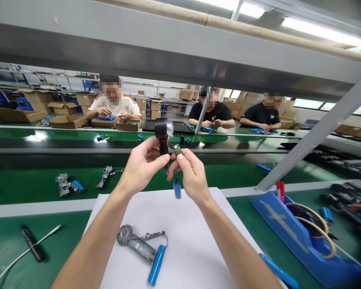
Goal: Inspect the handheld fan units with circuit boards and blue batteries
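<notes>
The left hand [141,166] is closed round the handle of the black unit [160,130], thumb along its side, while the right hand [194,172] pinches the small green board [177,150] between thumb and fingers. Unit and board are held up close together above the far edge of the white sheet [192,241]; the blue cell [177,189] hangs beneath the board, just clear of the right fingers.

Thin leads show between board and unit, though where they end seems hidden by the fingers. Good handling here means moving both hands as a pair, so the leads stay slack. Grip the board lightly by its edges, off the solder joints, and support the cell rather than letting it swing on its wires. A firm left hold gives the right room for small, slow turns
</notes>
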The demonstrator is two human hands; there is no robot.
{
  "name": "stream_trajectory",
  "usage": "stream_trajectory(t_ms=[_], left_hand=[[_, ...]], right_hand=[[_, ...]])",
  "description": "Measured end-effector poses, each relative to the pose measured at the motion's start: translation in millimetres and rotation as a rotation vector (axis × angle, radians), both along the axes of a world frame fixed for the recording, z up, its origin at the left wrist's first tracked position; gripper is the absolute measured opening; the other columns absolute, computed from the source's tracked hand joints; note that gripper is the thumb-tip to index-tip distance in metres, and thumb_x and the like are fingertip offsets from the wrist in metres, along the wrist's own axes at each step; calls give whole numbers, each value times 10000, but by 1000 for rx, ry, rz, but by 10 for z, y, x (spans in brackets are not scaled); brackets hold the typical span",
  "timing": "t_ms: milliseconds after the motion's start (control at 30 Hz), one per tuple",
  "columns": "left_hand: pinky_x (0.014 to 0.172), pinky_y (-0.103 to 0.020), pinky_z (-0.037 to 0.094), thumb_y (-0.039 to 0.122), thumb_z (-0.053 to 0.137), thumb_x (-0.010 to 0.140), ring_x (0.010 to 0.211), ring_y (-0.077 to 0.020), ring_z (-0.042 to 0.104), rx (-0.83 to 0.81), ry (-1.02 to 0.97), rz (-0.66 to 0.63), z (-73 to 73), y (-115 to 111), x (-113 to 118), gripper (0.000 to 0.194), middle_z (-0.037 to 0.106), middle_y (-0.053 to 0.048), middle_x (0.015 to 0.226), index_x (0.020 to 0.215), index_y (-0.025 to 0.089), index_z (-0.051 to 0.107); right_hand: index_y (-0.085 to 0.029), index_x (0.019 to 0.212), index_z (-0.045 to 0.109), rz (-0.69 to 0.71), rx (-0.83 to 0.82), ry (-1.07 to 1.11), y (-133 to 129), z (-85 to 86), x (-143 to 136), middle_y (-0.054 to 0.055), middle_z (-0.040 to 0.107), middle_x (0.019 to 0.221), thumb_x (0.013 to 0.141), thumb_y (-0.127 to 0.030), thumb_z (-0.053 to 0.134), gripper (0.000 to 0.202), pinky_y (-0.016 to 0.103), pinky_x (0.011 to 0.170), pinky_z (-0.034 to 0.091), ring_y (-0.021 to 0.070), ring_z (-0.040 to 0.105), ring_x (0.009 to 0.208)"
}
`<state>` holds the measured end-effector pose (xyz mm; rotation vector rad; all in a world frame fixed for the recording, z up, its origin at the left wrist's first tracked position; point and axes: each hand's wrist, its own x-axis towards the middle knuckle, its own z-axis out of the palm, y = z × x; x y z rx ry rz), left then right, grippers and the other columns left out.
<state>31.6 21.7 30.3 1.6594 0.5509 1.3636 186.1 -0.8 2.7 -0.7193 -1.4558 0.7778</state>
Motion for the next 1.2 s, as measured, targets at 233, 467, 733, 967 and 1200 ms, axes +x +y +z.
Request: stream_trajectory(t_ms=[233, 467, 733, 967, 1200], left_hand=[[822, -278, 522, 258, 678, 833, 967, -201, 658, -106, -70, -45, -12, 15, 41, 307, 682, -52, 1081, 1129, 189, 633], [881, -254, 470, 351, 629, 921, 983, -162, 591, 56, -47, 102, -103, 65, 112, 258, 606, -32, 1067, 1135, 215, 586], [861, -352, 528, 499, 788, 763, 973, -256, 631, 0, -28, 102, -120, 140, 43, 444, 540, -43, 902, 1054, 203, 629], [959, -361, 490, 500, 764, 795, 1159, -283, 579, 109, -21, 122, -76, 144, 67, 431, 591, -80, 1074, 1048, 179, 627], [942, -299, 504, 412, 757, 822, 1073, -217, 639, -11, -67, 23, -56, 61, 123, 350, 664, -60, 1112, 1085, 216, 635]], right_hand=[[-195, 947, 564, -30, -6, -99, -55, 24, 3, -45, 584, 543, 998, -408, 456, 244, 237, 506, 469, 120, 557, 487], [-224, 887, 456, 232, -251, 47, 58, -60, -35, -42, 648, 586, 948, -491, 548, 289, 272, 570, 530, 142, 622, 518], [-232, 919, 498, 428, -378, 252, 176, -381, -290, -63, 568, 638, 929, -631, 527, 399, 215, 504, 474, 92, 513, 508], [-205, 896, 593, 124, -137, 234, 146, -271, -224, -64, 535, 578, 895, -591, 612, 386, 175, 345, 255, 56, 383, 398], [-186, 763, 651, -55, -4, 172, 64, -105, -75, -36, 539, 555, 928, -487, 590, 348, 198, 388, 289, 69, 414, 436]])
